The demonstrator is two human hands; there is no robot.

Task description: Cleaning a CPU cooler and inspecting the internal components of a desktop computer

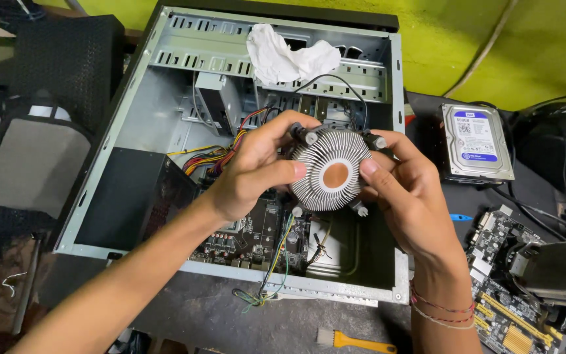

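1. A yellow-handled brush (355,341) lies nearest on the dark tabletop (198,314).
2. Both hands hold a round finned cooler (331,169) above the open computer case (230,85); left hand (250,172) and right hand (406,190) have their fingers closed on its rim.
3. It looks stiff, light aluminium with a copper core; the thin fins seem bendable, so the rim is the safest hold.
4. Farther off, a crumpled white cloth (283,56) rests on the case, and a hard drive (476,141) lies at right.
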